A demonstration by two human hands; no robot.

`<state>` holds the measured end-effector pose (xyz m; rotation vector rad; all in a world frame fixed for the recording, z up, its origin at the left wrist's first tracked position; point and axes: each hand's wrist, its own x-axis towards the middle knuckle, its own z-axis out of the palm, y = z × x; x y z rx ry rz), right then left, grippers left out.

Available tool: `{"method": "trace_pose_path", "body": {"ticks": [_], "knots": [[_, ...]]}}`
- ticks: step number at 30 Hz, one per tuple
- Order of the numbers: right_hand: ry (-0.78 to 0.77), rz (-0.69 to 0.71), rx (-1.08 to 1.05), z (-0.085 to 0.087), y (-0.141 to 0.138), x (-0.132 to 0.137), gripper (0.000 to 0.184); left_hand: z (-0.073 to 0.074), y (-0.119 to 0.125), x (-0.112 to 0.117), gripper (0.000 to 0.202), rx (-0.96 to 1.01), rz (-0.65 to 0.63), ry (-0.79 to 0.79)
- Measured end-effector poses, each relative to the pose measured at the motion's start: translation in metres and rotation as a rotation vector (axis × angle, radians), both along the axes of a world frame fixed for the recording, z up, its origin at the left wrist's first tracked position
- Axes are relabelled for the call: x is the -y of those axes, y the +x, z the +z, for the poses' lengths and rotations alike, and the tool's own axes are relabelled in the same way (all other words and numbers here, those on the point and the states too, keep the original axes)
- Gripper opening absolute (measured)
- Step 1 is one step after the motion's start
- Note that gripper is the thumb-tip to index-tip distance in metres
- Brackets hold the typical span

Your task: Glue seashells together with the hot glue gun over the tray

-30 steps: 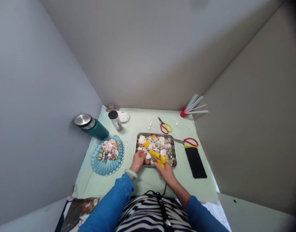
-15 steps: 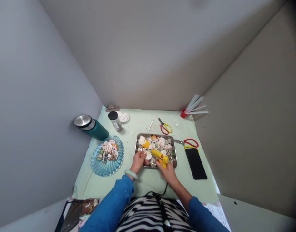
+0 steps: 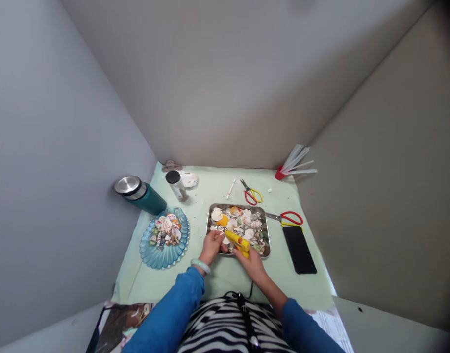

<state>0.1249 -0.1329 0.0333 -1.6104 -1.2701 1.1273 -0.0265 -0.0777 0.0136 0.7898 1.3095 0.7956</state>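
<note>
My right hand (image 3: 252, 264) grips a yellow glue gun (image 3: 237, 241) whose nozzle points left toward my left hand (image 3: 211, 246). The fingers of that hand are pinched on a small white shell (image 3: 220, 235), held right at the nozzle tip over the near left corner of a metal tray (image 3: 266, 230) full of mixed shells. A pale green bangle circles my left wrist. The gun's black cord runs down toward my lap.
A blue glass dish (image 3: 151, 255) of shells lies left of the tray, with a teal flask (image 3: 140, 193) and a black-capped jar (image 3: 176, 184) behind. Two red scissors (image 3: 252, 193) (image 3: 289, 218), a black phone (image 3: 299, 248) and a red cup of glue sticks (image 3: 293, 164) are at right.
The glue gun has shifted slightly left, its nozzle closing on the shell in my left hand. My left hand has stayed over the tray's corner.
</note>
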Motion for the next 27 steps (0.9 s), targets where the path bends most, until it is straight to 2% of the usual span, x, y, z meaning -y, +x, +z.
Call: {"method": "trace_pose_path", "body": {"ticks": [9,18,27], "knots": [[-0.048,-0.035,-0.071,-0.008,0.008,0.005,0.042,0.005,-0.001,-0.002,0.032,0.013,0.013,-0.024],[-0.022,-0.039,-0.075,0.0,-0.001,0.005,0.043,0.006,-0.001,-0.001,0.035,0.027,0.027,-0.044],[0.007,-0.04,-0.03,0.002,-0.006,0.011,0.044,0.002,0.001,-0.001,0.029,0.002,0.027,-0.023]]}}
